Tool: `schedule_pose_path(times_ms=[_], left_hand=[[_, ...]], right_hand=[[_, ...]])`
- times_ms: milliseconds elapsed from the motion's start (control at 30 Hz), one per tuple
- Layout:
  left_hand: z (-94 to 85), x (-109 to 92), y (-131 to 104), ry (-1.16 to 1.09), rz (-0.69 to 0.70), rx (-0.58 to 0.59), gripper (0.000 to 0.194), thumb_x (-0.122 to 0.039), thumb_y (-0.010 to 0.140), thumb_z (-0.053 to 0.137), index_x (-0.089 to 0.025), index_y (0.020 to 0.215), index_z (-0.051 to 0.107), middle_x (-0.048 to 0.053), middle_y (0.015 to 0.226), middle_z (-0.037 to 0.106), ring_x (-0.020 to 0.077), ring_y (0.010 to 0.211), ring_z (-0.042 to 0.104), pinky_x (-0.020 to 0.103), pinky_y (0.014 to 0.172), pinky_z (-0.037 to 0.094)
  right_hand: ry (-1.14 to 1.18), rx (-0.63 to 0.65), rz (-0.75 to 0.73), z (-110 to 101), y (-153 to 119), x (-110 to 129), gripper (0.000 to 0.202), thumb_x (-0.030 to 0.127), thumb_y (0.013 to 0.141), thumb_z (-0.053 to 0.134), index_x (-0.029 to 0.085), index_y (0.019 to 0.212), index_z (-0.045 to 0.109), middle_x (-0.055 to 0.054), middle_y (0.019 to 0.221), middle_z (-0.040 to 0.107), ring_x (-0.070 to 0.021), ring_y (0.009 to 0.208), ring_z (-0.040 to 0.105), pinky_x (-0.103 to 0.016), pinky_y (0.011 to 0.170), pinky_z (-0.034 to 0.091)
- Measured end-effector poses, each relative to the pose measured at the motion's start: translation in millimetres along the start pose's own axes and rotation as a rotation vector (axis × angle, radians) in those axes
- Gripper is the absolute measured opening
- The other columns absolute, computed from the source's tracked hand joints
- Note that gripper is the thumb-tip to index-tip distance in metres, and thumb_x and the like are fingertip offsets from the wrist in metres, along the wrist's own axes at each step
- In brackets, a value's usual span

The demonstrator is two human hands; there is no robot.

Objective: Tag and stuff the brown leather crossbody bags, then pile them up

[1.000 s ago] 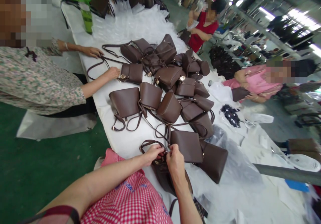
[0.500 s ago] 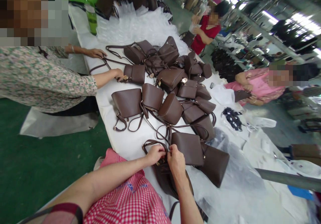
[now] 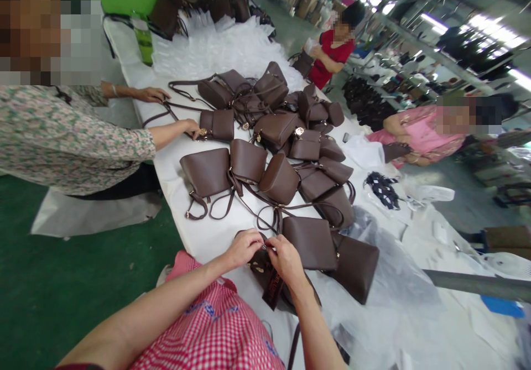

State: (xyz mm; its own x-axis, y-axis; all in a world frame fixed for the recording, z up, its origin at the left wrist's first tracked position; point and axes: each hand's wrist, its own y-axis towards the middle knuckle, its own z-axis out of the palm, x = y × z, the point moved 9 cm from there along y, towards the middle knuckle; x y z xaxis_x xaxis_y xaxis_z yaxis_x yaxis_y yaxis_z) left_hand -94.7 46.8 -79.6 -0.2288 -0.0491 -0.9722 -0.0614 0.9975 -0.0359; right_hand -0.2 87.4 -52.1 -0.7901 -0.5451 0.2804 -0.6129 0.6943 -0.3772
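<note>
A workshop with a green floor (image 3: 103,287) surrounds a long, white-covered desk (image 3: 194,229); lit lamps and racks fill the upper right. Beside the desk are a person in a flowered top (image 3: 83,137), one in red (image 3: 329,55) and one in pink (image 3: 431,132). Brown bags (image 3: 276,129) lie spread over its middle, between a heap of clear wrapping (image 3: 219,43) and a loose plastic sheet (image 3: 390,281). Nearest the wearer, a dark brown bag (image 3: 258,264) lies at the desk's edge, directly under both hands, partly hidden by them. The left hand (image 3: 244,247) and right hand (image 3: 286,256) nearly meet above it, fingertips drawn together at something too small to tell. A dark tag (image 3: 274,290) with red lettering hangs below the right hand.
</note>
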Motion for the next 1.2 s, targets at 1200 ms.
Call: schedule_pose_path(times_ms=[1200], left_hand=[[38.5, 56, 11, -0.338, -0.288, -0.130, 0.009, -0.010, 0.068, 0.052, -0.017, 0.071, 0.057, -0.005, 0.063, 0.054, 0.0097, 0.054, 0.053, 0.020, 0.053, 0.044]], right_hand=[[-0.070, -0.018, 0.101, -6, 16, -16, 0.018, 0.017, 0.084, 0.053, 0.022, 0.082, 0.070, -0.004, 0.088, 0.070, -0.0152, 0.079, 0.063, -0.022, 0.063, 0.036]])
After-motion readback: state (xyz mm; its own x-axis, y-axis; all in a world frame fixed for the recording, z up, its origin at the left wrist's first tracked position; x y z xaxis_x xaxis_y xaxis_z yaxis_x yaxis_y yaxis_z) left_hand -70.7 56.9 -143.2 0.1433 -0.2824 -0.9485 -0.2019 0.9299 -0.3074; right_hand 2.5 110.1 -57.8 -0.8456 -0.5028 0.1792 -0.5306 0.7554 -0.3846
